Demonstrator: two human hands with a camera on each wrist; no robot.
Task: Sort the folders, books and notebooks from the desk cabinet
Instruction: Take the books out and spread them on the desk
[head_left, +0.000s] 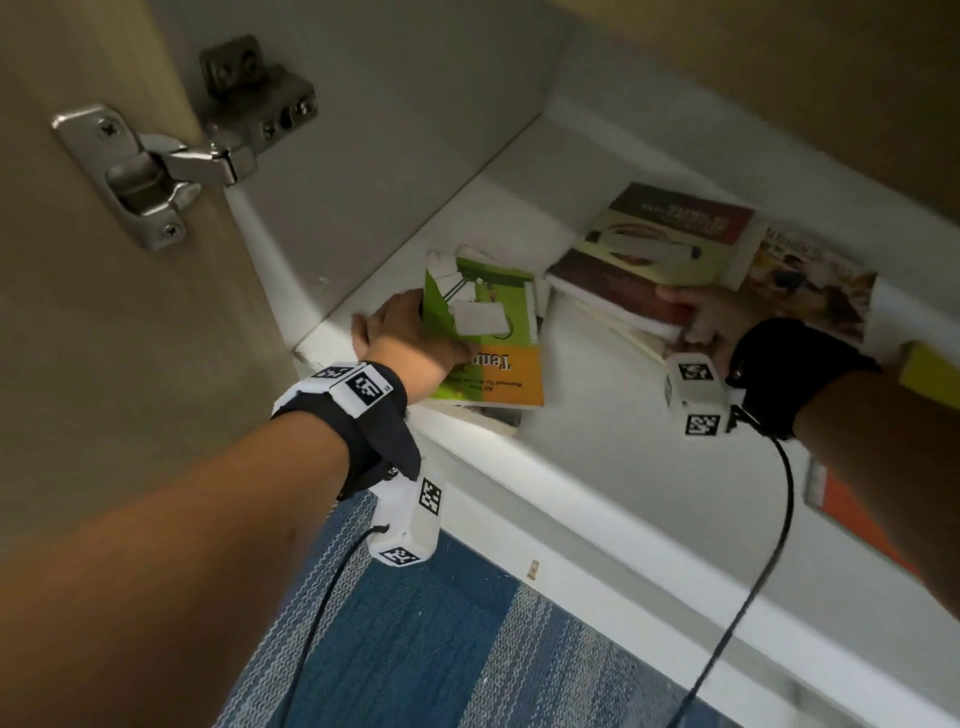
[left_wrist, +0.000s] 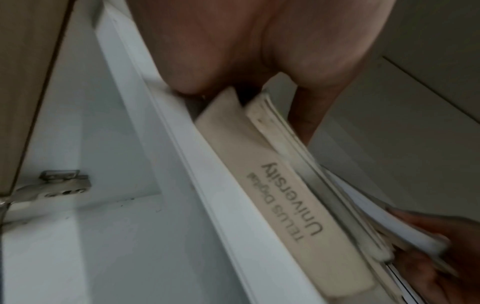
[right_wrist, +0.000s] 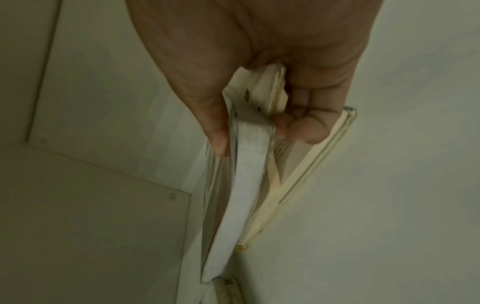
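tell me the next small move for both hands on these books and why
Probably draw both stacks out over the shelf edge. The left hand already holds the green and orange book with the one beneath it, and the right hand has its grip round the brown-covered stack, whose lower books sag loose.

head looks down into cabinet (head_left: 597, 467) — wrist views close, sharing books (left_wrist: 280, 185).

I note bare shelf floor (head_left: 587, 384) between the green-and-orange book (head_left: 498, 358) and the stacked books (head_left: 649, 270), wide enough for passage. The hinge (head_left: 171, 166) projects on the left; the cabinet top overhangs above.
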